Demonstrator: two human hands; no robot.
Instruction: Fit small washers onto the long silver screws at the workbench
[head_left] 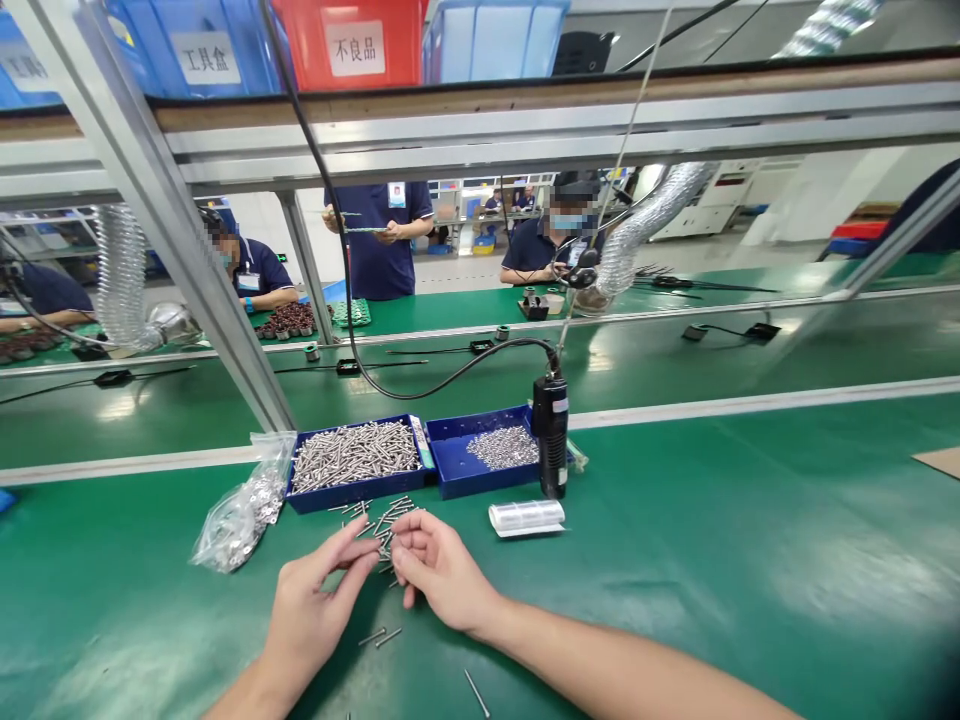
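Observation:
Over a small pile of loose screws (397,508) on the green bench, my two hands almost meet at the fingertips. My left hand (315,595) comes from the lower left with thumb and fingers pinched together; what lies between the tips is too small to make out. Curled beside it, my right hand (444,572) has its thumb pressed toward the fingers, and its contents are hidden. Nearer to me lie a pair of loose screws (388,637) and another single screw (476,693). Behind the hands stands a blue tray (337,496) full of long screws.
A second blue tray (454,465) holds small metal parts. A black electric screwdriver (551,435) hangs by its cable before it, above a roll of clear film (526,517). At left lies a plastic bag (244,515) of metal pieces. Co-workers sit beyond the metal frame (187,240).

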